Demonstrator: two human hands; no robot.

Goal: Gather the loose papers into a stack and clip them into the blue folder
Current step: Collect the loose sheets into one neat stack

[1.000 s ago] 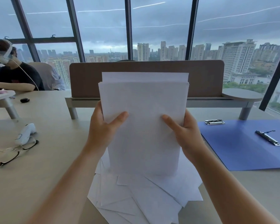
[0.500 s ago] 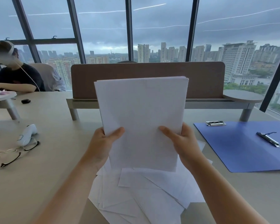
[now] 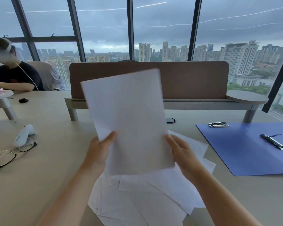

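The left hand (image 3: 99, 150) grips the lower left edge of a stack of white papers (image 3: 129, 121), thumb curled over the front. The right hand (image 3: 184, 154) rests against the lower right edge with fingers fairly straight; whether it pinches the sheets cannot be told from this angle. The stack is held upright above the desk (image 3: 44, 176), its top now tilted to the left, where half a second ago it stood nearly square to the camera. A second ago one sheet stuck up above the rest; the top edge now looks even, though it is blurred by motion. The right thumb, which earlier lay across the front of the stack, is no longer visible there.

Beneath the hands, loose sheets (image 3: 147, 201) lie fanned untidily on the desk, as before. To the right, well apart from the stack, the open blue folder (image 3: 245, 150) lies flat, with a metal clip bar (image 3: 273, 142) on its inner face and a second metal clip piece (image 3: 218, 124) at its far left corner. Neither has moved.

To the left lie a pair of glasses (image 3: 11, 154) touching a white handheld device (image 3: 23, 135). Behind stands a brown desk divider (image 3: 194, 79). At far left another person (image 3: 13, 75) sits at the desk in a dark top.
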